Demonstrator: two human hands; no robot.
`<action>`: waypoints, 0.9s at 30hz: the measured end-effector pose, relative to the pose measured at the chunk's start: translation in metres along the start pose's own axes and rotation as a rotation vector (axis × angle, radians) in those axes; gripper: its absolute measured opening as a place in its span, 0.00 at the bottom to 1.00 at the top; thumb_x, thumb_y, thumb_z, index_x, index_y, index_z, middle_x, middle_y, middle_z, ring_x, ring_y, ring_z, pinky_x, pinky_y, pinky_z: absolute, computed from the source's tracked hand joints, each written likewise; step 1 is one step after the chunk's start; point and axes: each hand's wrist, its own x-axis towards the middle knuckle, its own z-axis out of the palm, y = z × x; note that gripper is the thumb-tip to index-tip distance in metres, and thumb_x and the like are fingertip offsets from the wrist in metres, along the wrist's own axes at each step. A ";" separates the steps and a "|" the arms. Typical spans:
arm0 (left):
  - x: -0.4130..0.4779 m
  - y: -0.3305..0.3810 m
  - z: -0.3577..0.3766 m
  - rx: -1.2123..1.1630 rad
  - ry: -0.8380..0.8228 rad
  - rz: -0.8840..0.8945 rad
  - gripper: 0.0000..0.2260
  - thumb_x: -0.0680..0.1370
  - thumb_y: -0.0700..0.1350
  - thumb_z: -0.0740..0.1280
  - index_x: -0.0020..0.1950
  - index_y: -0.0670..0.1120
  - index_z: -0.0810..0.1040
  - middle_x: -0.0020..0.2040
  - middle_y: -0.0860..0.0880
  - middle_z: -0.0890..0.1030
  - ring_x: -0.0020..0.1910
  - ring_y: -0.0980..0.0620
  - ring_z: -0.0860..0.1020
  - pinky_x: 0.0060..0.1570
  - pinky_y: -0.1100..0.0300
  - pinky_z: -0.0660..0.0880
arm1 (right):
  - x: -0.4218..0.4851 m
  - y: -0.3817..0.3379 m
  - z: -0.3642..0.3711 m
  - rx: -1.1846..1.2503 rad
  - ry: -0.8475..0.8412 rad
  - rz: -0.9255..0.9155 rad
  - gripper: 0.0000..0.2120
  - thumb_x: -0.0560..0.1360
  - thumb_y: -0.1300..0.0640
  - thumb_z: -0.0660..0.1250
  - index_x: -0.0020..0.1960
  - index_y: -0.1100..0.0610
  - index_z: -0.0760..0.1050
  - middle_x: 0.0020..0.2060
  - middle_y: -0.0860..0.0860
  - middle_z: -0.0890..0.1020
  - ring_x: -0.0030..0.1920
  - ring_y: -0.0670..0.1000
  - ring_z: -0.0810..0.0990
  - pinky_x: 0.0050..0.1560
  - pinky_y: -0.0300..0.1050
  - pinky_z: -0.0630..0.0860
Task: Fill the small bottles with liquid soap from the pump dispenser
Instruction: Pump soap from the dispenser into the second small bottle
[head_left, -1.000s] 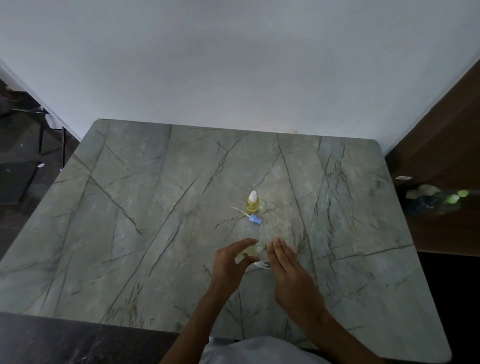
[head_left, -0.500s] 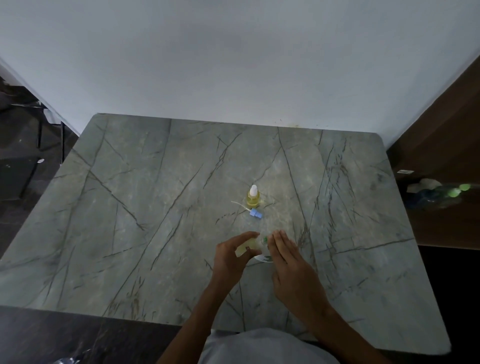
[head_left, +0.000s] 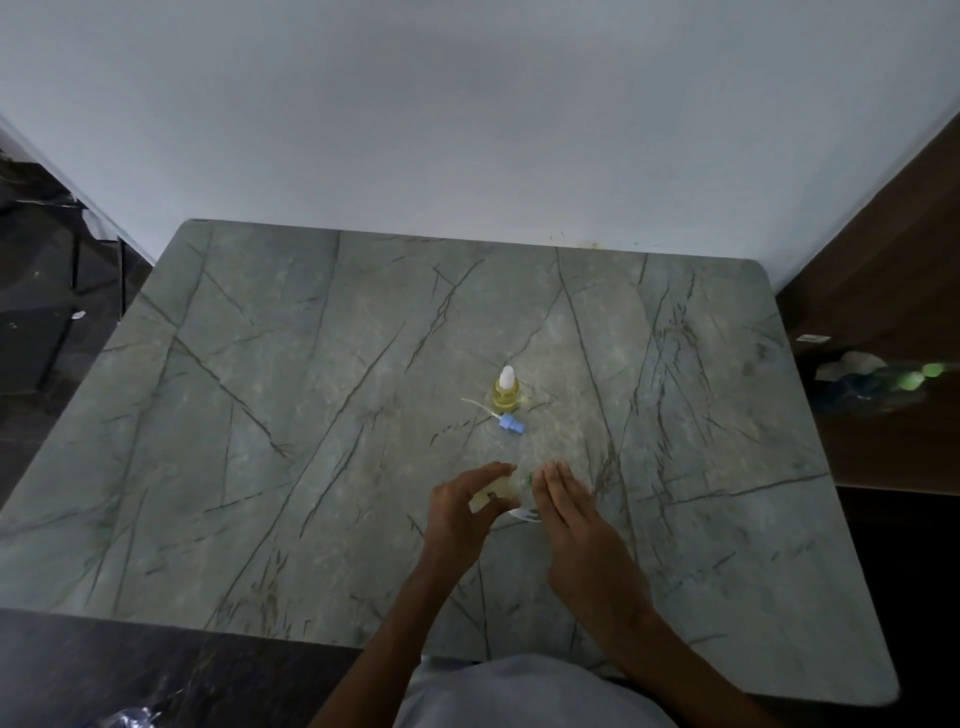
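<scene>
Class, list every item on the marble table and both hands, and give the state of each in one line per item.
Small bottle: upright, white cap on, yellow liquid inside, standing apart from the hands.
Blue pump head: lying on its side with its tube, detached, beside the small bottle.
Clear container: between the hands, contents hard to tell.
Left hand: curled around the clear container.
Right hand: fingers extended, against the clear container's side.
Table: bearing all of these.

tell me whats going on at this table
A person is working with both hands near the front of a marble table. The left hand curls around a small pale object, likely a bottle, though it is mostly hidden. The right hand lies flat and open beside it. Farther back stands a small bottle of yellow liquid with a white cap, and a blue pump piece lies just in front of it.
</scene>
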 end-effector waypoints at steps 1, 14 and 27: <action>0.000 0.000 0.000 0.000 -0.002 -0.001 0.19 0.69 0.43 0.77 0.59 0.50 0.81 0.56 0.54 0.83 0.52 0.63 0.80 0.53 0.70 0.75 | 0.000 0.000 -0.001 0.000 -0.002 0.002 0.33 0.63 0.70 0.60 0.68 0.68 0.70 0.67 0.64 0.74 0.68 0.62 0.72 0.64 0.53 0.73; 0.000 0.005 -0.002 0.021 0.032 0.029 0.18 0.69 0.43 0.77 0.58 0.49 0.82 0.55 0.58 0.80 0.51 0.74 0.76 0.53 0.76 0.72 | -0.002 0.000 -0.015 0.050 -0.014 0.014 0.34 0.64 0.69 0.73 0.69 0.68 0.70 0.67 0.63 0.73 0.69 0.60 0.72 0.63 0.47 0.73; -0.001 0.000 0.001 0.036 0.008 0.003 0.19 0.69 0.42 0.77 0.59 0.50 0.81 0.56 0.59 0.80 0.54 0.75 0.74 0.54 0.77 0.70 | -0.002 -0.001 0.002 0.086 0.064 0.018 0.28 0.69 0.72 0.53 0.68 0.68 0.72 0.67 0.62 0.73 0.68 0.61 0.72 0.55 0.44 0.80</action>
